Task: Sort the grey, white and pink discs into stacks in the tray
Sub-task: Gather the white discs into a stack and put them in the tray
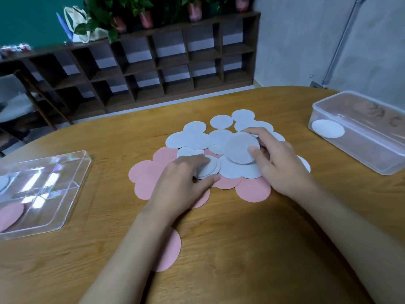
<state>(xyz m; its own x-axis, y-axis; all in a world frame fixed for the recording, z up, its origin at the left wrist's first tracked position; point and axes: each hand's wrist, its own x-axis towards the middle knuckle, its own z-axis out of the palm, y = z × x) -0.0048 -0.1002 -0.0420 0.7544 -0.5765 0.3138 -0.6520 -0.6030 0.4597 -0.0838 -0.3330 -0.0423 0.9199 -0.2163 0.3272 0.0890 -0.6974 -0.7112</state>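
Grey disc [240, 148]: your right hand [282, 167] pinches it at its right edge, thumb on the top face and fingers behind. It is tilted up, above the middle of the pile.

Small stack of pale discs [209, 168]: your left hand [182, 183] grips it, fingers over the top and thumb against the near edge. It sits low, just left of the grey disc. I cannot tell whether it is lifted clear.

Pile: overlapping white discs [197, 139] on the far side, pink discs [254, 189] spread under them on the near side, at the centre of the table [241, 249]. One lone pink disc [169, 249] lies nearer you, partly under your left forearm.

Tray [65, 167]: clear, at the left edge, well apart from the pile. It holds a pink disc in its near corner [9, 216] and a pale disc farther back [3, 182], which is cut off by the frame.

Right side: a translucent container [361, 150] with one white disc inside [328, 128] at its left end.

Beyond the table: a dark wooden shelf unit [153, 69].
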